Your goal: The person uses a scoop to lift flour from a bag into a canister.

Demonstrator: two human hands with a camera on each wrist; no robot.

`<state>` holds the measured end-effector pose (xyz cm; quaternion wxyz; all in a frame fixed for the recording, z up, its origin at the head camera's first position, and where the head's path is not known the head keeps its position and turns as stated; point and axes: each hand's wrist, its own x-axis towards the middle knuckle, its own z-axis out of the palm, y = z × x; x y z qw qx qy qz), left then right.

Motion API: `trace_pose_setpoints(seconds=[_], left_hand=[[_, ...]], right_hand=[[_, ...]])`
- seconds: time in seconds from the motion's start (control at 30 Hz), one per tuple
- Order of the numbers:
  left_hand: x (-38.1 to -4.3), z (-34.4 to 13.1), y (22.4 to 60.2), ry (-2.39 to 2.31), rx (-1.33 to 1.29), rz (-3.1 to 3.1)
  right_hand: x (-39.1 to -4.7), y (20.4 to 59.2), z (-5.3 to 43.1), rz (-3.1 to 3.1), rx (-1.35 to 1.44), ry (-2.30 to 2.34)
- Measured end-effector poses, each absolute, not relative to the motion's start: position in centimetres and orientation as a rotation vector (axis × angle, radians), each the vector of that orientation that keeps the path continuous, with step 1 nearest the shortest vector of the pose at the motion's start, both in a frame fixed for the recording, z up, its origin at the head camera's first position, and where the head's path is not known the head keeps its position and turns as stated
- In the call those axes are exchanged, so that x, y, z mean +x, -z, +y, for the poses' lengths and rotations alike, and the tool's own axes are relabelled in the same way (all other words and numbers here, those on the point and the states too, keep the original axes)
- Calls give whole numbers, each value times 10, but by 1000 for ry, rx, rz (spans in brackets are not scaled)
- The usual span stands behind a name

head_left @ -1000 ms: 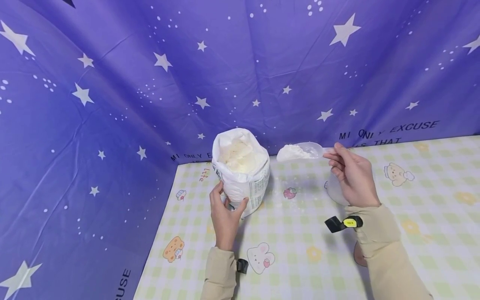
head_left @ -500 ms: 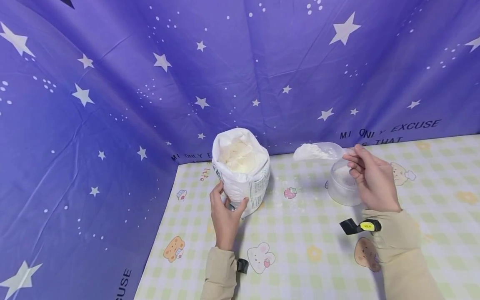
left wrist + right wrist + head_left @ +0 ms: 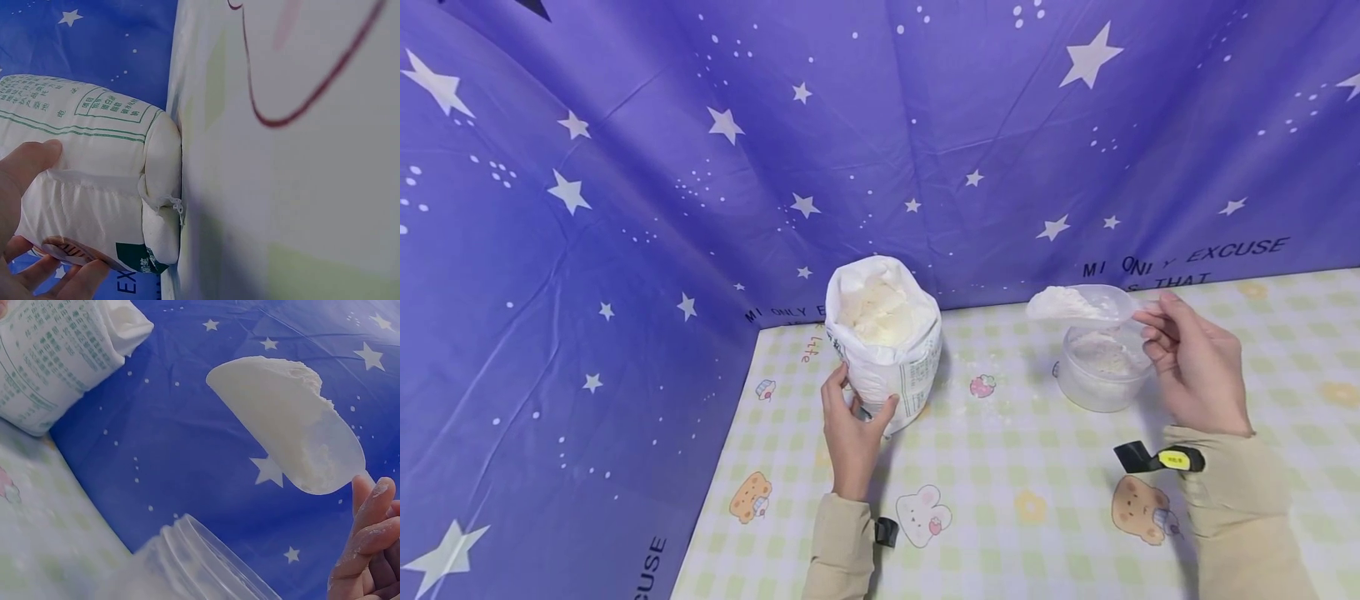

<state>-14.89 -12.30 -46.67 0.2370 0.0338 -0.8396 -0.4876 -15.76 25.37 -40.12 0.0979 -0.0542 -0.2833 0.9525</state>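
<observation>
A white bag of flour [image 3: 883,367] stands upright with its top opened, pale powder [image 3: 876,312] filling it near the rim. My left hand [image 3: 853,433] grips the bag's lower front, thumb and fingers spread around its sides. By its handle, my right hand [image 3: 1202,367] pinches a translucent scoop [image 3: 1105,302] heaped with white powder at its tip. The scoop is held level over the back rim of a clear round tub [image 3: 1101,387], which has some powder inside. In the right wrist view, white dust clings to the right fingers [image 3: 375,531].
The table has a green checked cloth [image 3: 985,533] with cartoon prints. White powder is scattered on it between the bag and the tub. A purple star-printed curtain [image 3: 880,150] hangs right behind the bag and along the left side.
My right hand has carried the loaded scoop rightward, away from the bag to above the tub, bringing more of the tub into view. My left hand and the bag have stayed put.
</observation>
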Motion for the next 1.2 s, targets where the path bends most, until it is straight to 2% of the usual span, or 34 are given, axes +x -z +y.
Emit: trace_pose_setpoints(seconds=[0.67, 1.2], left_hand=[[-150, -118, 467, 1335, 73, -2286], [-149, -122, 466, 1344, 106, -2304]], right_hand=[[-154, 411, 291, -651, -253, -2814], [-149, 414, 306, -910, -444, -2547]])
